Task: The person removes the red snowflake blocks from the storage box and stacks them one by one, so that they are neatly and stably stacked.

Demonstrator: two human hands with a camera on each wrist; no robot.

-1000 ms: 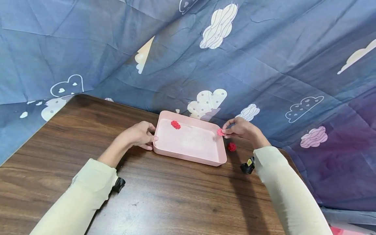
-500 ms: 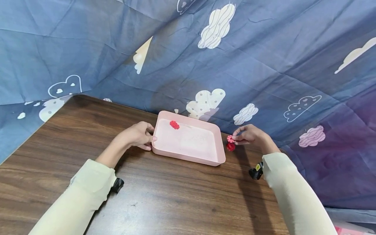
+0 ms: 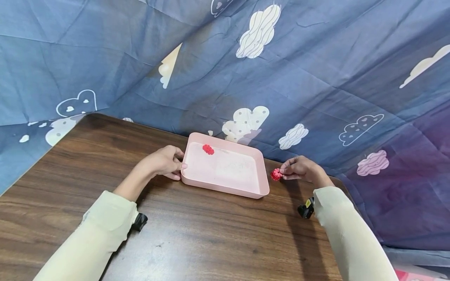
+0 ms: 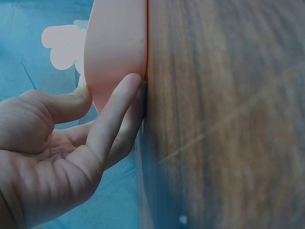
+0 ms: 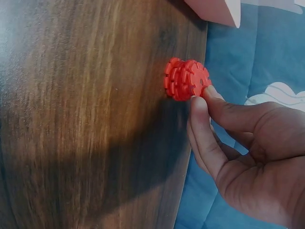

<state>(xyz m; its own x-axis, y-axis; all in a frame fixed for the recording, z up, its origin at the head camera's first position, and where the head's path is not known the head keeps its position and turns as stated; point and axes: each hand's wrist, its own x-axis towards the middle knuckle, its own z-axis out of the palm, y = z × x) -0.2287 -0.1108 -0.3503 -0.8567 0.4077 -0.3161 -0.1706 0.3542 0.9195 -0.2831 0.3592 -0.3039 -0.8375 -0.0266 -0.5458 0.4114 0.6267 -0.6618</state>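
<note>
A shallow pink tray [image 3: 232, 171] lies on the brown wood-grain table. My left hand [image 3: 163, 162] grips its left side, the thumb over the rim and the fingers against the outer wall [image 4: 114, 43]. Inside the tray, near the far left corner, are red notched pieces [image 3: 208, 149]; how many overlap there I cannot tell. To the right of the tray, my right hand [image 3: 300, 168] pinches a red notched disc [image 5: 199, 78] by its edge, between thumb and fingers. That disc sits against the top of a small stack of similar red discs [image 5: 172, 78] on the table.
A blue curtain [image 3: 197, 101] with cloud prints hangs right behind the table's far edge. The brown tabletop [image 3: 211, 234] stretches in front of the tray. Black wrist devices [image 3: 306, 208] show at both cuffs. Something pink [image 3: 408, 273] peeks in at the lower right corner.
My right hand has carried the disc from the tray's right rim outward to the right, then down onto the red stack. The left hand keeps its grip on the tray, which has stayed put.
</note>
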